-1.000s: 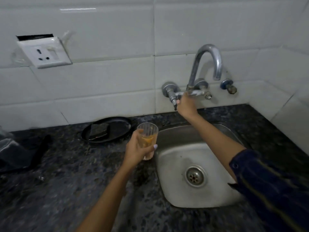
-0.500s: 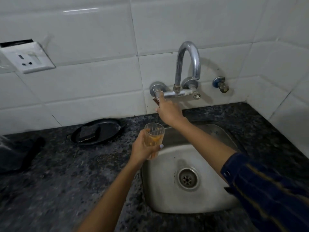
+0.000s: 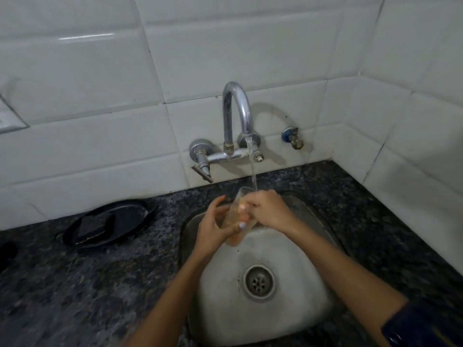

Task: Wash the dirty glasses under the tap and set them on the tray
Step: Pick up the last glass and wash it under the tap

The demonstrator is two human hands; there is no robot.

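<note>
Over the sink (image 3: 313,249), both hands (image 3: 269,211) clasp a glass (image 3: 234,237), seemingly tinted, mostly hidden.

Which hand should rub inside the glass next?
Probably the right hand. Its fingers already sit at the rim of the glass, right under the water. The left hand is wrapped around the glass's side, holding it over the sink, so it should stay put.
</note>
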